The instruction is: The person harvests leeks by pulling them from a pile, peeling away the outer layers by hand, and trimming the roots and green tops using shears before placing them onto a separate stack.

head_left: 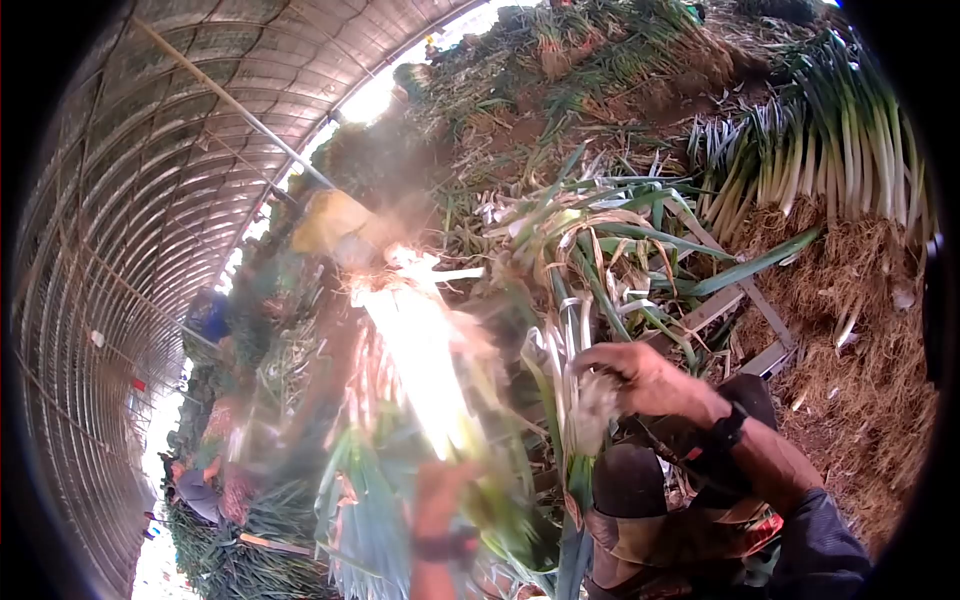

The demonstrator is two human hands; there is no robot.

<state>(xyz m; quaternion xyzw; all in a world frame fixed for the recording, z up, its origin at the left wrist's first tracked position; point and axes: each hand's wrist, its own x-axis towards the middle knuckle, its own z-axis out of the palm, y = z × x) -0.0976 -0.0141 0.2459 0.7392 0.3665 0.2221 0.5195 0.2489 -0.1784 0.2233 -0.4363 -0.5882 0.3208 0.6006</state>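
Observation:
My right hand (640,378), with a dark watch at its wrist, is closed around pale, limp leek leaves (597,408). They hang beside an upright leek stalk (572,345). My left hand (445,490) is smeared by motion low in the middle, so its fingers cannot be made out. It is nearest to a bunch of leeks (410,345) whose white shafts are overexposed by sunlight. The roots of this bunch point up and its green leaves (365,510) hang down.
Trimmed leaves (610,235) lie over a metal frame (770,350). Leeks with long roots (820,165) are stacked at right. A blurred yellow object (335,222) stands beyond the bunch. Another person (200,492) is at lower left, under an arched tunnel roof (130,200).

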